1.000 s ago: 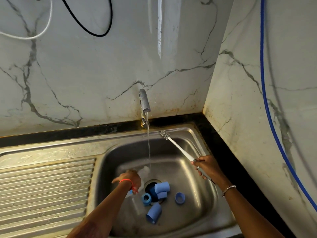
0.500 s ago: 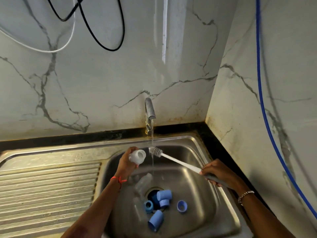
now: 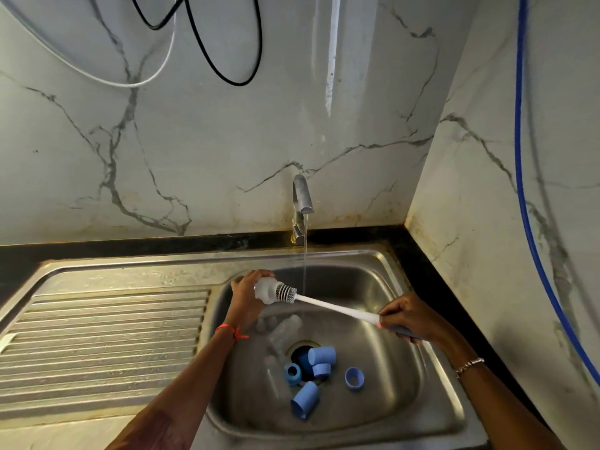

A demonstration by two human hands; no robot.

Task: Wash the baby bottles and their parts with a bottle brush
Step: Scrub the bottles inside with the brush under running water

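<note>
My left hand (image 3: 247, 293) grips a clear baby bottle (image 3: 267, 290) above the sink basin (image 3: 383, 378), its mouth turned to the right. My right hand (image 3: 409, 317) holds the handle of a white bottle brush (image 3: 334, 307); the bristle head (image 3: 285, 293) is partly inside the bottle's mouth. Water runs from the tap (image 3: 302, 203) just right of the brush head. On the basin floor lie clear bottles (image 3: 282, 332), blue caps (image 3: 321, 356), a further blue cap (image 3: 305, 405) and blue rings (image 3: 354, 378) around the drain.
A ribbed steel drainboard (image 3: 104, 332) lies left of the basin. Marble walls close in behind and on the right. A blue hose (image 3: 522, 177) hangs down the right wall; black and white cables (image 3: 207, 53) loop on the back wall.
My left hand lifted a bottle from the basin floor up toward the tap. My right hand swung the brush left, and its head has entered the bottle's mouth.
</note>
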